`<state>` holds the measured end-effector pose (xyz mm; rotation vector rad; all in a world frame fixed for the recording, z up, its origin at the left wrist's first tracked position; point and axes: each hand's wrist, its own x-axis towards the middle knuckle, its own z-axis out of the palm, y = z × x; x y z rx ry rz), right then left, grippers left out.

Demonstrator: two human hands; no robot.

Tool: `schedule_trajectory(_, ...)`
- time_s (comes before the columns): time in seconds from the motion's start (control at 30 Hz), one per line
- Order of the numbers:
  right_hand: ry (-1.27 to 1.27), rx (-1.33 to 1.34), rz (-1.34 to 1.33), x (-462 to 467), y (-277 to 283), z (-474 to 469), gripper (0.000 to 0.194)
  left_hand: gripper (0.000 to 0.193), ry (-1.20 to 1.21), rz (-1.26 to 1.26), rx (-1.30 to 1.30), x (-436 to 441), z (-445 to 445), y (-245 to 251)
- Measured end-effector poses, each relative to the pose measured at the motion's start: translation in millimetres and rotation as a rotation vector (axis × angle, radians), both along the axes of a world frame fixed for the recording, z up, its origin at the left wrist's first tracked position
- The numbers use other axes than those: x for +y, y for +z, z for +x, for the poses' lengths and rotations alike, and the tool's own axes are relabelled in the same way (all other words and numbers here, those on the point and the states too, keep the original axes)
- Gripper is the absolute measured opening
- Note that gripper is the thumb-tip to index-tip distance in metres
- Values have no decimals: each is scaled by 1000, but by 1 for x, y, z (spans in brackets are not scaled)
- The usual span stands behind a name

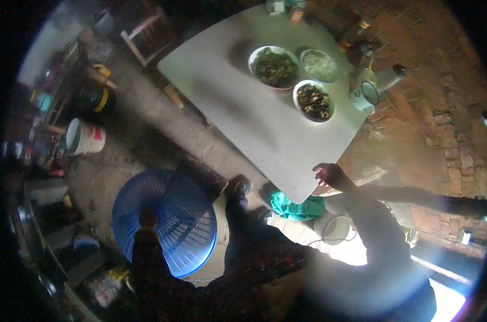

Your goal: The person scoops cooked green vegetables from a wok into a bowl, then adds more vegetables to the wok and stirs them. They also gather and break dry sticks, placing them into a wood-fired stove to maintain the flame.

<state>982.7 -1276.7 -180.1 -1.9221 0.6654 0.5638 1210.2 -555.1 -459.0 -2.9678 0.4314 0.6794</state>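
Note:
My left hand [147,219] is dark and blurred, over the inside of a large round blue plastic basket [187,237]; whether its fingers grip the basket does not show. My right hand [327,175] is at the near corner of a pale table [283,157], its fingers bent and seemingly holding nothing. Farther up the table stand a white bowl of dark leafy greens [275,67], a bowl of pale shredded food [318,65] and a white bowl of dark and pale pieces [314,101]. A white enamel mug [364,98] is by the table's right edge.
Below the table corner lies a green cloth or bag [295,206] beside a pale bucket [336,230]. A white bucket [86,137] stands at the left, near a cluttered shelf. A wooden chair [145,40] is beyond the table. Brick paving [424,120] runs along the right.

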Motion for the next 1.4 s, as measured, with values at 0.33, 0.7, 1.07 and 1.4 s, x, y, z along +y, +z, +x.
schedule_trajectory(0.33, -144, -437, 293, -50, -57, 28, 40, 35, -81, 163, 48, -15, 2, 41)
schedule_trajectory(0.7, -572, -721, 659, -53, -108, 51, 34, 36, -105, -238, -396, -159, 20, 111)
schedule_trajectory(1.07, -1066, -751, 865, -61, -118, 123, 28, 29, 660, -1599, 1005, -606, 97, 191)
schedule_trajectory(1.4, -1028, -496, 686, -69, -96, 83, 38, 36, 469, -1644, 1158, -686, 167, 88)
